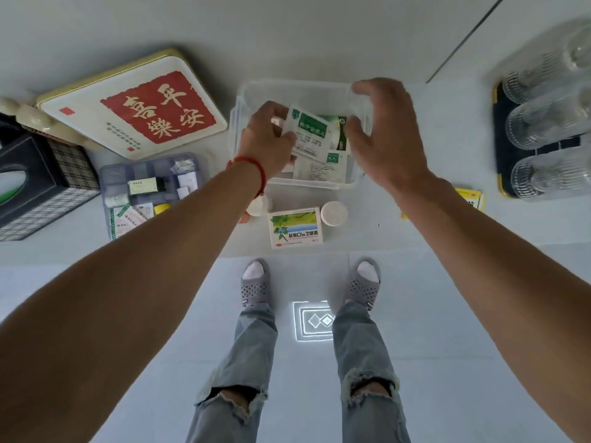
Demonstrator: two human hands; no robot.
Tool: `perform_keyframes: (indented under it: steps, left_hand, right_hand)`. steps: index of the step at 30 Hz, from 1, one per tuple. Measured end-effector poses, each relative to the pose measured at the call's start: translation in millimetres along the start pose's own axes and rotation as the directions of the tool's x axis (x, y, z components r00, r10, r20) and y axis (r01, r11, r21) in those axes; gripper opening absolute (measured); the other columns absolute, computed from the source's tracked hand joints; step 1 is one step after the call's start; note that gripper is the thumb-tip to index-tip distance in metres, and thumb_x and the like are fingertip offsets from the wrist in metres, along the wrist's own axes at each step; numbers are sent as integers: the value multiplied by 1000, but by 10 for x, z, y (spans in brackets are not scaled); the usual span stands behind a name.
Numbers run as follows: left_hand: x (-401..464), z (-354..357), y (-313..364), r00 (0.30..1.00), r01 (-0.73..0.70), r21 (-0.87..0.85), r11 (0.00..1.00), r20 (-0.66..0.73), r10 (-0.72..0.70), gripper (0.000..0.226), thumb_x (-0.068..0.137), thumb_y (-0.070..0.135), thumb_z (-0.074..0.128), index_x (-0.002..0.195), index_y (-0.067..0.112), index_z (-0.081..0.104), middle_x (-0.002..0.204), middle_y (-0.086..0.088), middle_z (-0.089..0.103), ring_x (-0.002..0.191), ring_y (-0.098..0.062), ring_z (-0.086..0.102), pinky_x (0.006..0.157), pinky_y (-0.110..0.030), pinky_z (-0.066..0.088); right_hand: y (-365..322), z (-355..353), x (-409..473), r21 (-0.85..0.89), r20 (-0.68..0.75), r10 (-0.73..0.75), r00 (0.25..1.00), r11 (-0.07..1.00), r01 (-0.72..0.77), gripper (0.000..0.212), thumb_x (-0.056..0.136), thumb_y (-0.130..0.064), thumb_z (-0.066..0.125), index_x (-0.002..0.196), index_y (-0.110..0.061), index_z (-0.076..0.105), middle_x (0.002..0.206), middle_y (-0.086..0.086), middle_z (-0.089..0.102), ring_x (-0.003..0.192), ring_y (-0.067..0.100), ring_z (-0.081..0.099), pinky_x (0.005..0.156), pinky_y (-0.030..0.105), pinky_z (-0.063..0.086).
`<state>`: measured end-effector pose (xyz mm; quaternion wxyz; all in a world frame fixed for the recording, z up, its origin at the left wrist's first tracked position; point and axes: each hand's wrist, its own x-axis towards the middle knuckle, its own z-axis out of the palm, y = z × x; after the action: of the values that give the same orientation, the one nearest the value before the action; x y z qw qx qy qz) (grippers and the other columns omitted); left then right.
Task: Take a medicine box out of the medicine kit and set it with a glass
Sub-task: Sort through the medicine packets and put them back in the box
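Clear, smooth plastic rectangular bin (243,100), translucent. Glossy white-and-green paper sachets (308,129) inside. Matt printed cardboard box (295,227) with green leaf artwork. Ribbed clear glass tumblers (543,119) on glossy black tray (502,148). Woven plaid cloth tissue-box cover (64,174).

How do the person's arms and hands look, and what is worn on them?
Both forearms are bare, with no sleeves in view. The left hand has a red cord bracelet around the wrist. The right hand wears nothing: no ring, watch or glove shows on either hand.
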<state>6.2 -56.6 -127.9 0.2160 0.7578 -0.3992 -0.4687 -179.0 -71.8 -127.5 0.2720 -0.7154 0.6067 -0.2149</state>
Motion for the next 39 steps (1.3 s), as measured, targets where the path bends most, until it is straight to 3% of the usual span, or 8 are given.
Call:
perform_keyframes:
  steps: [5,9,12,19,29,32,36,39]
  left_hand:
    - [359,306,-122,977,186,197,963,63,-202,16,95,1,53,99,17,52,111,-4,70,84,-22,74,65,-31,64]
    - [445,356,-175,972,2,604,797,186,-143,21,90,21,68,105,10,57,104,-5,63,89,-21,61,72,-25,51]
    - [430,405,-208,977,-73,734,675,189,-100,34,86,36,71,103,12,54,102,-6,61,84,-21,55,69,-28,45]
    - [350,438,-94,983,-72,666,743,173,-60,43,88,16,68,128,11,53,123,-8,60,98,-22,56,84,-29,54]
    - [252,320,-32,981,-77,624,778,186,-52,37,97,13,51,134,8,53,129,-9,60,106,-23,62,88,-29,55]
    - [79,180,-65,991,-132,521,844,50,124,34,94,7,47,124,13,62,125,-5,62,97,-16,57,72,-12,47]
    - [-470,-106,-225,873,-409,340,847,-123,471,27,90,-6,47,96,4,70,94,-4,73,88,-13,66,79,-2,48]
    - [-842,-239,-514,868,-393,325,860,-177,464,25,86,-11,49,89,3,70,87,-2,72,81,-10,64,75,0,45]
  right_hand:
    - [174,18,15,-11,33,119,992,993,-119,41,87,-18,51,127,-15,59,134,7,53,128,22,48,93,13,26]
    - [226,31,-63,-11,73,131,989,991,-130,37,89,-13,54,125,-15,62,134,7,51,129,23,47,94,13,27]
    - [245,15,-93,-10,82,140,987,990,-139,36,90,-11,54,125,-14,62,134,8,51,129,23,46,97,14,27]
    - [266,43,-132,-31,129,120,984,993,-117,35,91,-10,57,125,-13,60,135,8,51,130,24,45,97,19,32]
    - [189,70,-375,-99,17,-72,997,992,73,35,84,-5,59,119,-6,61,131,12,58,121,31,53,94,41,51]
    - [16,67,-601,-154,-45,-237,970,962,228,25,83,-9,59,106,-4,66,109,11,67,100,30,58,82,42,49]
    - [-203,263,-1075,-167,175,-455,873,860,482,15,84,-14,58,94,-8,67,91,8,66,85,28,58,75,41,46]
    - [-279,655,-1351,-334,417,-422,805,752,568,34,79,-13,68,110,-2,61,107,15,62,97,32,57,83,44,45]
